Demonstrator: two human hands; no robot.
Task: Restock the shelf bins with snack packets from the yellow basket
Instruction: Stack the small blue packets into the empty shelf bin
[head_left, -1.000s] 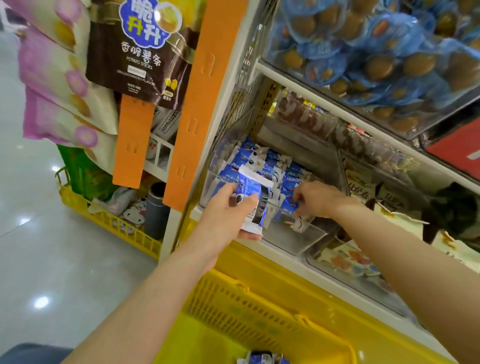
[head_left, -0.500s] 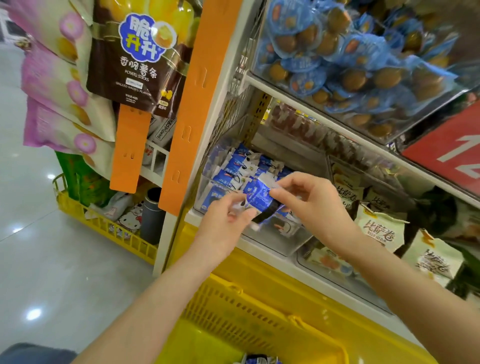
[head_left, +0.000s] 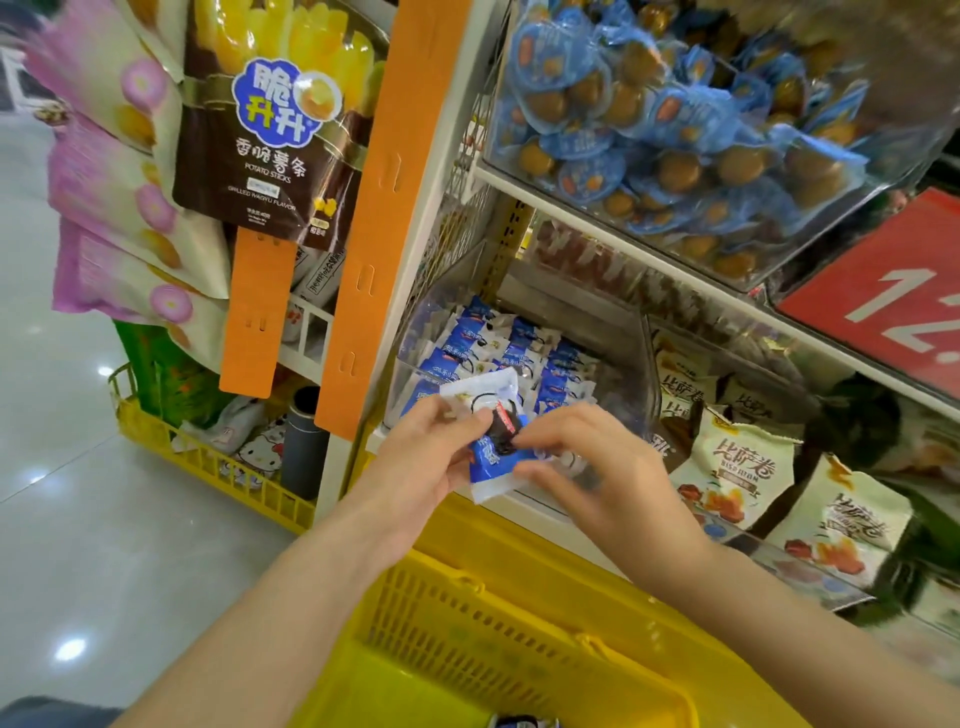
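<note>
My left hand (head_left: 415, 457) holds a small stack of blue-and-white snack packets (head_left: 485, 415) in front of the clear shelf bin (head_left: 623, 364). My right hand (head_left: 592, 467) pinches one blue packet (head_left: 493, 462) at the bottom of that stack. The bin holds several rows of the same blue packets (head_left: 498, 343), standing on edge. The yellow basket (head_left: 467, 613) sits below my arms, and the top of one more packet (head_left: 524, 722) shows at the bottom edge.
A bin of cream snack bags (head_left: 737, 467) stands to the right. Blue egg packs (head_left: 649, 104) fill the upper shelf bin. An orange strip (head_left: 374, 218) with hanging potato stick bags (head_left: 270, 130) is on the left, above a yellow floor rack (head_left: 208, 457).
My right hand left the bin, came to the stack in my left hand and took hold of one packet. Both hands have dropped a little toward the shelf's front edge.
</note>
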